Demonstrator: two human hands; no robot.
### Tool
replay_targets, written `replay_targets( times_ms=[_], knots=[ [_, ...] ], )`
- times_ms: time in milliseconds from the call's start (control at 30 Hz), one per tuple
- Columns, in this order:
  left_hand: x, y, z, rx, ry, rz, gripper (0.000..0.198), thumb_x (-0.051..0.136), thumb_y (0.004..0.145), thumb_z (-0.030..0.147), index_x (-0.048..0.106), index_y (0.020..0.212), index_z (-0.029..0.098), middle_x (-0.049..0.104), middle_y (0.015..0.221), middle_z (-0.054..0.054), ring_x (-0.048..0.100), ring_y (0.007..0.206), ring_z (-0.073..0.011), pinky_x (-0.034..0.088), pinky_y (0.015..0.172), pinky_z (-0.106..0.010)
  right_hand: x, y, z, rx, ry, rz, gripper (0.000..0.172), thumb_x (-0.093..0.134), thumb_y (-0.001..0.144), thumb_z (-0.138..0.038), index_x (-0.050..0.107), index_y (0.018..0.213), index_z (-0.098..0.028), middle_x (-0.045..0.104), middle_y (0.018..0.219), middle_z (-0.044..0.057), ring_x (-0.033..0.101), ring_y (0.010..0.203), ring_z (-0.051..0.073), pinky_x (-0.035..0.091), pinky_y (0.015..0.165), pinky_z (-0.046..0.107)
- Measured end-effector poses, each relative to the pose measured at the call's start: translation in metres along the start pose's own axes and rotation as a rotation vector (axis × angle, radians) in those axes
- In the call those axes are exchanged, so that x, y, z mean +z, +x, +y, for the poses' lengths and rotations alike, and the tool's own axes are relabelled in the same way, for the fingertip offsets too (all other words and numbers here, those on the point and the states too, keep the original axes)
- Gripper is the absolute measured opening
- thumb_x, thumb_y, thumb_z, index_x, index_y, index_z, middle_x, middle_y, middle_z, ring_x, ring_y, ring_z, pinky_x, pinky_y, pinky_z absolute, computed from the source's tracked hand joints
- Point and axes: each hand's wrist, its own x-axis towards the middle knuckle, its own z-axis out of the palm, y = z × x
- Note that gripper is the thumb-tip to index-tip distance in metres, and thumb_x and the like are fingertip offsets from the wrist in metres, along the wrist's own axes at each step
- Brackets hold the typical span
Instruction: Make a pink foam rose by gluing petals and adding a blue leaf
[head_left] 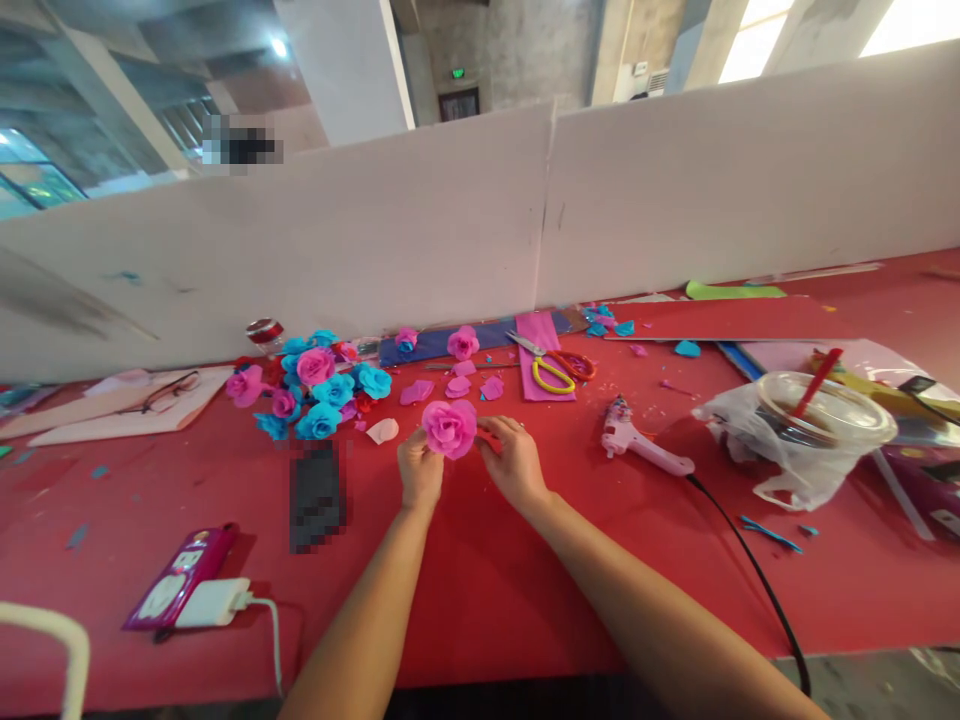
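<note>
A pink paper rose (448, 428) with layered, curled petals is held up over the red table. My left hand (420, 470) is closed on its underside from the left, and the flower hides the fingertips. At the right edge of the bloom, my right hand (516, 462) has thumb and forefinger bent in on a petal; their exact contact is partly hidden. Just beyond lie loose pink paper petals (459, 387) and another pink rose (463, 343). A pale petal (383, 431) rests left of my left hand.
Blue and pink paper flowers (322, 385) are bunched at left, behind a dark blurred phone-like slab (316, 498). Yellow-and-red-handled scissors (553, 372) lie on pink paper. A corded glue gun (641, 445) and a bagged drink cup (814, 420) stand right. A white partition (450, 230) runs behind.
</note>
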Motion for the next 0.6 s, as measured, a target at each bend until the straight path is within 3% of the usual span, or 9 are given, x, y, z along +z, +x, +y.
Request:
replay_targets(
  times_ms=[133,300,600],
  knots=[
    [-0.012,0.015,-0.004,0.082,0.1,0.112,0.018,0.064,0.062,0.023,0.054,0.047,0.021,0.045,0.05,0.002,0.042,0.06,-0.0156,0.036,0.061,-0.025,0.002,0.0,0.003,0.014,-0.098,-0.033,0.02,0.051,0.081,-0.013,0.068,0.088,-0.022,0.07,0.088,0.006,0.061,0.084,0.021,0.046,0.079,0.033],
    [-0.023,0.029,-0.007,0.141,0.111,0.196,0.011,0.063,0.064,0.024,0.06,0.054,0.021,0.054,0.056,0.0,0.048,0.066,-0.0173,0.037,0.067,-0.026,0.002,-0.001,0.003,-0.037,-0.137,-0.083,0.021,0.05,0.081,-0.01,0.068,0.086,-0.021,0.07,0.087,0.005,0.06,0.084,0.02,0.045,0.08,0.033],
    [-0.026,0.04,-0.019,0.022,0.06,0.344,0.019,0.06,0.063,0.028,0.05,0.049,0.021,0.042,0.048,0.004,0.04,0.06,-0.0149,0.033,0.059,-0.026,0.002,-0.002,0.003,-0.069,-0.213,-0.117,0.021,0.051,0.081,-0.01,0.068,0.086,-0.021,0.07,0.086,0.005,0.061,0.083,0.02,0.044,0.079,0.032]
  ],
)
